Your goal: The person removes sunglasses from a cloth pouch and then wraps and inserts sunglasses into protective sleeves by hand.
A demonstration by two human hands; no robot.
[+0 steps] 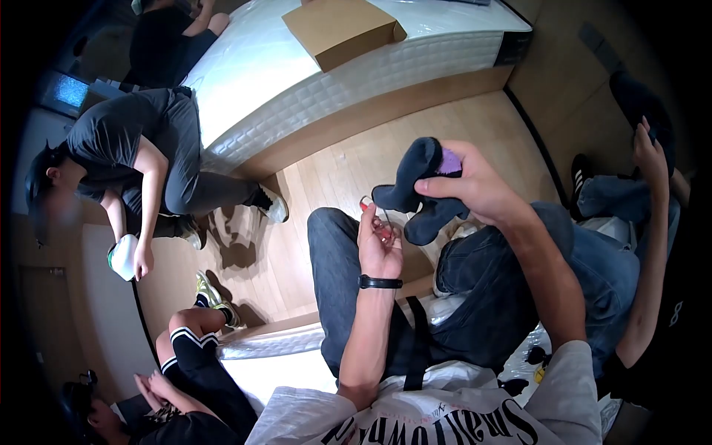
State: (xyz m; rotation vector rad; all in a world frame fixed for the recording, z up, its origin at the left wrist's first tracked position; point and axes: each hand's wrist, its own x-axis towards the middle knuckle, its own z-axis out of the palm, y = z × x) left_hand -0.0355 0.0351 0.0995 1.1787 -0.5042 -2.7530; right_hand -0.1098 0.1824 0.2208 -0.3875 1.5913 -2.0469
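Note:
My right hand (475, 185) is closed around a bundle of black socks (417, 172), held up in front of my knees, with a fuzzy purple patch (449, 162) showing near the fingers. The thumb presses on the dark fabric and part of the bundle hangs below it. Just left of it, my left hand (380, 248) curls around a small red-handled tool (384, 233). A thin metal part of this tool points up toward the socks; its exact kind is hidden by the fingers. A black band (380, 282) circles my left wrist.
Across the wooden floor (326, 174) stands a mattress (259, 96) bearing a cardboard box (345, 33). One person bends forward at left, a white object (126, 258) near their hands. Others sit at lower left and upper left. Close on my right, another person's hand (650, 152) holds something dark.

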